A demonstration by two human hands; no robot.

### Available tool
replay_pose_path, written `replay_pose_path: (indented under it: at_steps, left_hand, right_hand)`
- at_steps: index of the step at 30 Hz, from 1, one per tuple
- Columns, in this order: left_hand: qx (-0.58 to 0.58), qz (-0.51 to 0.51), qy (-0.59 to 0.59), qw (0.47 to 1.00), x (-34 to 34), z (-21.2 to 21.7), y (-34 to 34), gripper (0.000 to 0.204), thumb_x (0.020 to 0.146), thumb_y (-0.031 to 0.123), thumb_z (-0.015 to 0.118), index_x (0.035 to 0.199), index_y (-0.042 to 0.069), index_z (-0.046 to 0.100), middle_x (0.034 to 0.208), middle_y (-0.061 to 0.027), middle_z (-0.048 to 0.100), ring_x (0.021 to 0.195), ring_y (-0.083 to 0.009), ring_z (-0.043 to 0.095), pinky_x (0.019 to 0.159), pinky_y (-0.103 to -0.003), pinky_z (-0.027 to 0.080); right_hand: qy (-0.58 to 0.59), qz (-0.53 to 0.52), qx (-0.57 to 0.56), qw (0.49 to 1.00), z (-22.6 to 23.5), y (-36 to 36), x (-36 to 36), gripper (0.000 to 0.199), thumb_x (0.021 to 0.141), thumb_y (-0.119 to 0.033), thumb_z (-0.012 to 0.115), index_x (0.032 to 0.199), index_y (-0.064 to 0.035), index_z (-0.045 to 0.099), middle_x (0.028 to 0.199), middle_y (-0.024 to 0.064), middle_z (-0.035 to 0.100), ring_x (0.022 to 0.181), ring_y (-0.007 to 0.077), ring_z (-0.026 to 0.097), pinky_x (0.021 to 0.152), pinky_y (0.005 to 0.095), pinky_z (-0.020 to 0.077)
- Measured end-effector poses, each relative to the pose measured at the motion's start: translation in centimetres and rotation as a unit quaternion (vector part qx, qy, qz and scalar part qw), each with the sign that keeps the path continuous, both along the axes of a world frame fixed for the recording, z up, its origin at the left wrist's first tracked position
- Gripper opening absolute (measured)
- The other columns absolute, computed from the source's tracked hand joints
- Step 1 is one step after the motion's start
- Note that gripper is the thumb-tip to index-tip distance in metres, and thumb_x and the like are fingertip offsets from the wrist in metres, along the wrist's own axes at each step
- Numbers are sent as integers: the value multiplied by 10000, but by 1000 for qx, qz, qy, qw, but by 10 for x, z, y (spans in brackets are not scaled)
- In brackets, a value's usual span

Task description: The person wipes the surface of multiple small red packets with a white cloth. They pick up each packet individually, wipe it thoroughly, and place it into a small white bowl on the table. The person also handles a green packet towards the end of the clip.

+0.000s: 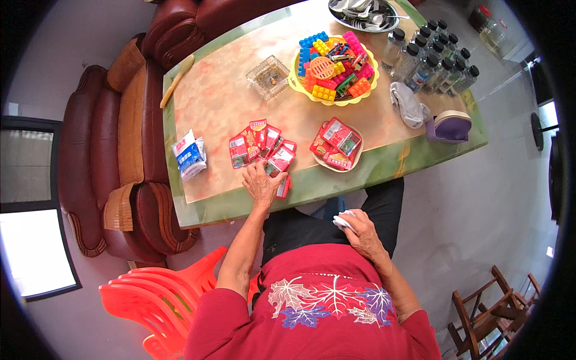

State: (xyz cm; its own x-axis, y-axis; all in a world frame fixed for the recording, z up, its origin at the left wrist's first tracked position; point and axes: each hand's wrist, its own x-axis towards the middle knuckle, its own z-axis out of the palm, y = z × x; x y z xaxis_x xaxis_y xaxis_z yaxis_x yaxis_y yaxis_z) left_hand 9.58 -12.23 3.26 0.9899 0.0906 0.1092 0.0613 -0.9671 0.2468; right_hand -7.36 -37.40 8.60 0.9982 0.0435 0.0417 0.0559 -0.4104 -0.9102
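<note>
My left hand (261, 185) rests at the near edge of a loose pile of red snack packets (257, 139), its fingers spread and touching the lowest ones. Above my lap, my right hand (363, 235) is closed round a crumpled white cloth (344, 220), most of it hidden in the fingers. More red packets (342, 138) lie stacked on a small pale plate (358, 157) right of the pile. To the left sits a blue and white plastic packet (189, 157).
Farther back stand a glass ashtray (268, 77), a yellow basket (294, 83) of toy bricks, several dark-capped bottles (423, 72) and a bowl of cutlery (363, 27). A grey cloth (408, 103) and purple box (447, 128) sit right. Red plastic chairs (162, 294) stand lower left.
</note>
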Motion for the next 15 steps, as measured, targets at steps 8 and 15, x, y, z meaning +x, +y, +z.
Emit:
replay_pose_path:
  at_steps: [8, 15]
  left_hand:
    - [136, -122, -71, 981, 11, -17, -4, 478, 692, 436, 720, 1056, 154, 592, 969, -56, 543, 910, -262, 513, 766, -426, 389]
    - [65, -148, -165, 973, 20, 3, -1, 232, 860, 215, 598, 1059, 102, 637, 1018, -38, 609, 923, -219, 573, 794, -387, 443]
  right_hand:
    - [-5, -1, -5, 1000, -3, -1, -8, 287, 760, 1, 591, 1045, -30, 601, 1028, 173, 565, 939, 346, 543, 828, 402, 446]
    - [-16, -5, -14, 1000, -5, -1, -9, 305, 752, 1, 589, 1054, -34, 595, 1031, 172, 568, 949, 343, 544, 834, 404, 446]
